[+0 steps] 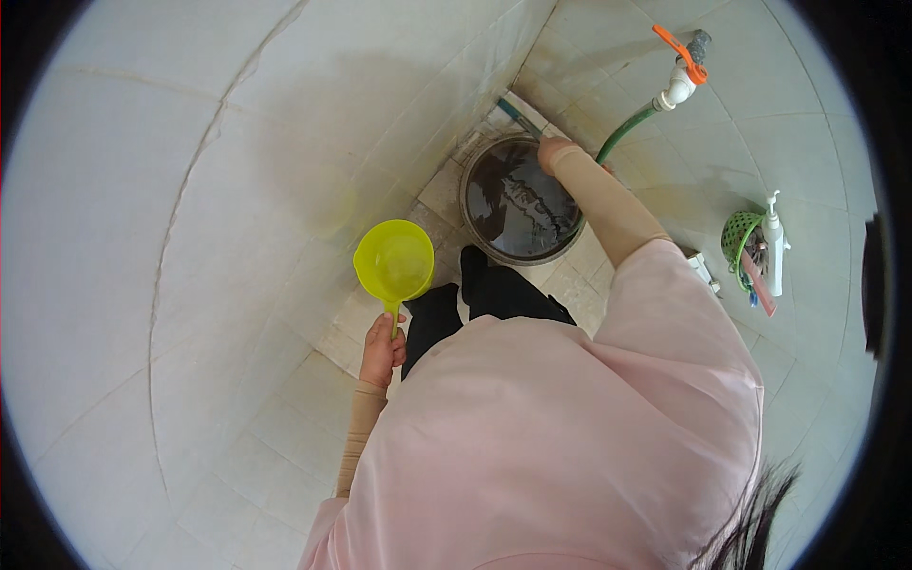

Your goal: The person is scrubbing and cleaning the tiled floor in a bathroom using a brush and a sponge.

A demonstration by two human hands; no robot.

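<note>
Left hand (pixel 378 355): fingers closed around the handle of the yellow-green dipper.
Dipper (pixel 394 258): bowl just beyond the left fingers, mouth upward; whether it holds water cannot be told.
Right hand (pixel 557 154): at the far rim of the bucket, beside one end of a teal strip (pixel 518 116); the fingertips are hidden, so whether they grip it cannot be told.
Bucket (pixel 463 201): below and nearer than the right fingers, beyond and right of the left ones; dark liquid inside mirrors the surroundings.
Spill risk: any liquid in the dipper could slop out if the left wrist tilts; a push on the bucket's rim by the right hand could rock its contents.
Footing risk: the tiled floor (pixel 439 193) could turn slippery if wetted, near the legs (pixel 518 293).
Obstacles: the legs stand close between the left fingers and the bucket; the green hose (pixel 629 131), running from the orange-levered tap (pixel 677 87), passes behind the right forearm.
Wall items: green basket (pixel 733 237) and white pump bottle (pixel 774 255), well right of both hands' fingers.
</note>
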